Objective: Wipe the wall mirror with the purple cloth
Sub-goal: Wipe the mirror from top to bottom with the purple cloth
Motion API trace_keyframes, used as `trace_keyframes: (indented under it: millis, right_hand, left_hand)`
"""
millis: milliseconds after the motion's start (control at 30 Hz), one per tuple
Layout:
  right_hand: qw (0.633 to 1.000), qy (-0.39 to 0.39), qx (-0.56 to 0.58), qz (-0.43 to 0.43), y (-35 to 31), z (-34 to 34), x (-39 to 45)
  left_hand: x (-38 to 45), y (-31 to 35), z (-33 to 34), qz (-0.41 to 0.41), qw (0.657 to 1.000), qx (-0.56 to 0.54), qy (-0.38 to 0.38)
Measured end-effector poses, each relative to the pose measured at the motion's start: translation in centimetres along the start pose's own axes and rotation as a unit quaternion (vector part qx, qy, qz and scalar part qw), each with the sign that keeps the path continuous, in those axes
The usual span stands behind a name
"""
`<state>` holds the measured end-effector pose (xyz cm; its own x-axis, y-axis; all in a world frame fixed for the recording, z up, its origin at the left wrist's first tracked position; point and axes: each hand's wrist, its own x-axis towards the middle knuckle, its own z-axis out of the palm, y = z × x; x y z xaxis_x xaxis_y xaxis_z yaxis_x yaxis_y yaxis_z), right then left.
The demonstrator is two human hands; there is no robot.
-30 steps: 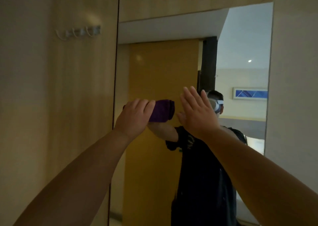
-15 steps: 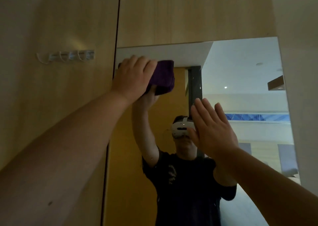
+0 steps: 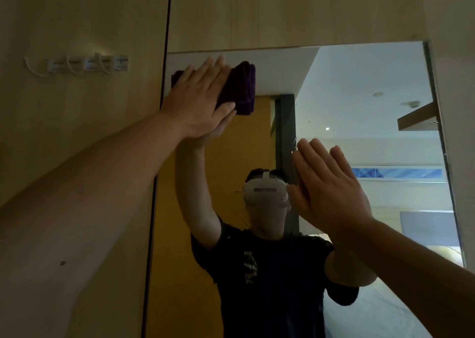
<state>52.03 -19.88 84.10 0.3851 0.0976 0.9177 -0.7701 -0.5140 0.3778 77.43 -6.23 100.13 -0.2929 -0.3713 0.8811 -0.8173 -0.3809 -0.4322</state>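
Far left: wood wall panel, with a row of small white hooks mounted high on it. A dark vertical seam separates that panel from the mirror section.

Left arm reaches up and across from lower left. Left hand is flat, fingers extended and together, palm pressing the cloth against the glass. Not a closed grasp; the thumb sits under the cloth's lower edge. Cloth is purple, folded into a thick pad, sitting in the mirror's top-left corner, just under the upper edge and next to the left edge. Its right part sticks out past the fingers.

Mirror is set in the wood wall, top edge just below the upper panel. It reflects the person in a dark t-shirt wearing a white headset, an orange-yellow door and a bright room with ceiling lights.

Right hand is lower, mid-right of the mirror, open, fingers straight and close together, palm toward the glass, holding nothing. Can't tell whether it touches the glass or hovers just off it. Well apart from the cloth.
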Motion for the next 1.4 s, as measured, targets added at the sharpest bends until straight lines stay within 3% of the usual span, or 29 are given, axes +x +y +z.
trace_keyframes:
  millis: [167, 533, 667, 800, 933, 1033, 1100, 1233, 1400]
  right_hand:
    - [0.999, 0.025, 0.025, -0.007, 0.2, 0.1, -0.1]
    - [0.999, -0.01, 0.051, 0.014, -0.1, -0.6, -0.1]
    - [0.997, -0.029, 0.073, 0.009, 0.8, -1.4, 0.1]
    - [0.996, -0.033, 0.053, 0.063, 3.8, -2.4, 0.2]
    - [0.998, -0.047, 0.019, 0.044, 6.2, -2.4, -0.3]
    - [0.998, -0.03, 0.023, 0.046, 6.5, -1.6, -0.6]
    - [0.998, -0.013, 0.037, 0.051, 6.7, -1.3, -0.7]
    - [0.998, 0.012, 0.042, 0.05, 6.8, -1.0, -0.9]
    - [0.996, 0.029, 0.065, 0.052, 6.6, -1.2, -0.9]
  left_hand:
    - [-5.2, 2.5, 1.6, 0.019, 0.999, -0.014, 0.021]
    - [-30.6, 12.5, 6.2, 0.085, 0.994, -0.063, 0.012]
    - [-26.2, 11.7, 5.1, 0.054, 0.994, -0.08, 0.045]
    - [-13.2, 9.4, 0.5, -0.055, 0.99, -0.082, 0.098]
    - [-0.6, 8.0, -4.0, -0.049, 0.99, -0.035, 0.13]
    - [4.1, 8.5, -3.4, -0.055, 0.994, -0.052, 0.084]
    - [4.4, 9.5, -1.5, -0.041, 0.997, -0.044, 0.049]
    - [1.0, 11.0, 0.4, -0.005, 0.995, -0.063, 0.077]
    - [-11.0, 16.0, 2.2, 0.06, 0.996, -0.057, 0.039]
